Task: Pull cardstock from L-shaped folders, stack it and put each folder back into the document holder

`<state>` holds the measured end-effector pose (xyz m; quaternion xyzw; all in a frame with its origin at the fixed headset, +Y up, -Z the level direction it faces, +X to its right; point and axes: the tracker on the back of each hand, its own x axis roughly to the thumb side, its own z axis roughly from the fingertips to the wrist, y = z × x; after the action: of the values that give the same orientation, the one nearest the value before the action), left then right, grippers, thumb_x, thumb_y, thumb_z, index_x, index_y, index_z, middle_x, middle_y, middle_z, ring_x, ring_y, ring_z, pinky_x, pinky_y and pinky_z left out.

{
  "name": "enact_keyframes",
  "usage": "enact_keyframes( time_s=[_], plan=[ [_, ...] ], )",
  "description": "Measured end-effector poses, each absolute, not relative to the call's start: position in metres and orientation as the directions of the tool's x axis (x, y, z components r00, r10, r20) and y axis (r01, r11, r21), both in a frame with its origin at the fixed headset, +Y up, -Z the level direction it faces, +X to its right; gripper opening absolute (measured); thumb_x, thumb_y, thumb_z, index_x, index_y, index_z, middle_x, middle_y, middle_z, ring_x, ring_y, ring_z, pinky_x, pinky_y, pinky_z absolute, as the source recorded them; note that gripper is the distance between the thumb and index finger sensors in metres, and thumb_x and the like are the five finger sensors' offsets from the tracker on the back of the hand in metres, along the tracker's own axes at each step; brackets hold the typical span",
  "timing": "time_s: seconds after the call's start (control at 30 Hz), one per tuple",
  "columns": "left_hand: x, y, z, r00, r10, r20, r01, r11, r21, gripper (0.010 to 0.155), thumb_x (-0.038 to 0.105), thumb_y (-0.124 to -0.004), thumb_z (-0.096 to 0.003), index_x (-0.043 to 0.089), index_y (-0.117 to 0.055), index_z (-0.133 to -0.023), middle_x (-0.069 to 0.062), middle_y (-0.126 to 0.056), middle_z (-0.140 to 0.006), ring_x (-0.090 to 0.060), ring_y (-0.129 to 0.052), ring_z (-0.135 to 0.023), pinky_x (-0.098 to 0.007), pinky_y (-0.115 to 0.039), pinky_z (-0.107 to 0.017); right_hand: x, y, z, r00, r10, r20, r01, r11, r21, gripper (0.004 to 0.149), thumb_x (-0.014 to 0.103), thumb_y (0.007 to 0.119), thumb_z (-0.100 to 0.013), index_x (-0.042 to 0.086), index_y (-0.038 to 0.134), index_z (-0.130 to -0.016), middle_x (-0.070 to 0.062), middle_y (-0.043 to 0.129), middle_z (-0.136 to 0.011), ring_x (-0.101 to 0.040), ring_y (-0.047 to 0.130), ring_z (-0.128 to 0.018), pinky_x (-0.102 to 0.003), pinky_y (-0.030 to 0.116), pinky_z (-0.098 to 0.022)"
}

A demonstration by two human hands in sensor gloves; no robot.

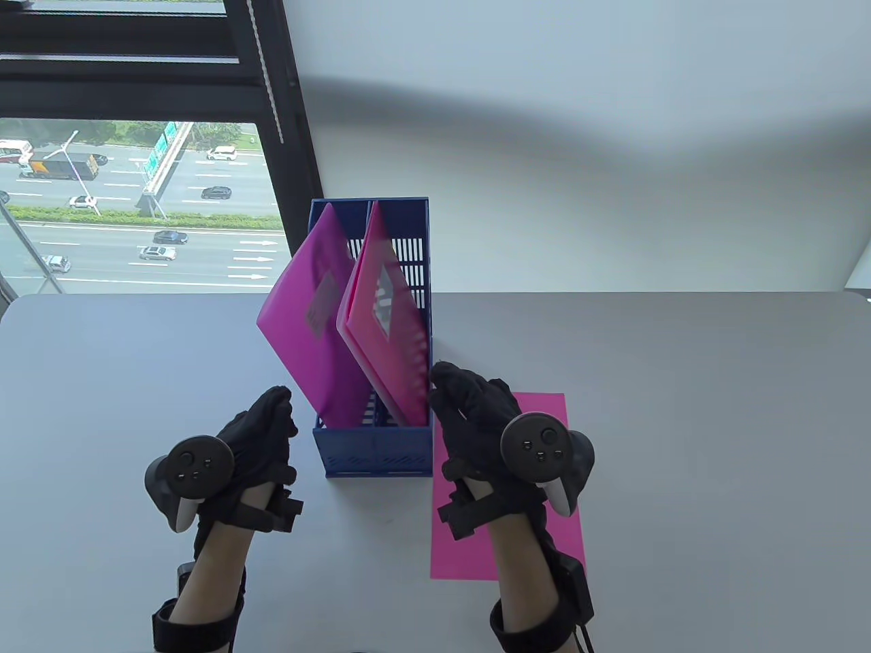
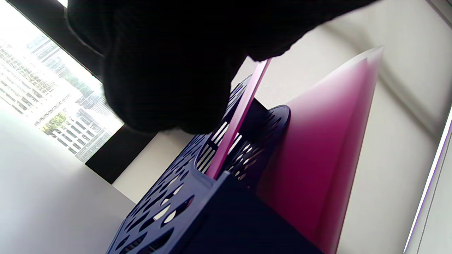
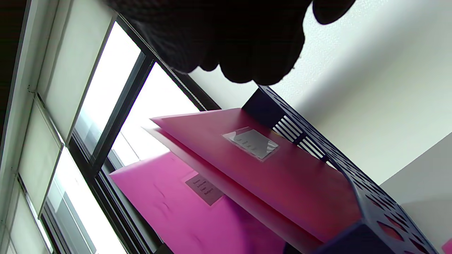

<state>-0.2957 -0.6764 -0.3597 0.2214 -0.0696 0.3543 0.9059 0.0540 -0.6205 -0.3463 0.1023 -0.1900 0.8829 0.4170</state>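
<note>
The blue perforated document holder (image 1: 378, 459) stands mid-table with two pink folders in it. The left folder (image 1: 306, 326) leans out over the holder's left side, and the right folder (image 1: 381, 333) leans the same way in the right slot. Both carry a small label. My left hand (image 1: 279, 408) hovers left of the holder's front with loosely curled fingers, holding nothing. My right hand (image 1: 446, 388) is at the holder's right front corner, fingers relaxed beside the right folder's edge. A pink cardstock sheet (image 1: 456, 558) lies flat under my right wrist. The right wrist view shows both folders (image 3: 282, 176) from below.
The grey table (image 1: 680, 442) runs wide to the right and left of the holder. Behind it are a white wall and, at the left, a dark-framed window (image 1: 136, 204) over a road. The holder's wall (image 2: 169, 208) fills the left wrist view.
</note>
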Motion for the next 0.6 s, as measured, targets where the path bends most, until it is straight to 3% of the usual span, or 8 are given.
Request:
enact_keyframes(
  time_s=[0.2,0.6],
  plan=[
    [-0.294,-0.677,-0.36,0.741,0.608,0.285,-0.671,0.656,0.344,0.048,0.036,-0.074,-0.0585,0.003,-0.085,-0.091,-0.009,-0.101,-0.063,-0.031,-0.108,-0.038,-0.057,-0.071,-0.063,0.019,-0.638,-0.358,-0.835,0.492,0.247,-0.55,-0.723,-0.419,0.052,0.048,0.085,-0.059,0.032,0.067,-0.105,0.003,0.077,-0.102,-0.021,0.084,-0.083,-0.053,0.05,-0.078],
    [-0.3,-0.678,-0.361,0.728,0.626,0.278,-0.684,0.647,0.336,0.048,0.037,-0.073,-0.0587,0.003,-0.085,-0.091,-0.01,-0.101,-0.063,-0.032,-0.107,-0.039,-0.057,-0.071,-0.063,-0.016,-0.667,-0.383,-0.921,0.369,0.126,-0.386,-0.818,-0.426,0.063,0.058,0.084,-0.057,0.033,0.059,-0.11,0.005,0.073,-0.105,-0.02,0.082,-0.086,-0.052,0.05,-0.078]
  ],
)
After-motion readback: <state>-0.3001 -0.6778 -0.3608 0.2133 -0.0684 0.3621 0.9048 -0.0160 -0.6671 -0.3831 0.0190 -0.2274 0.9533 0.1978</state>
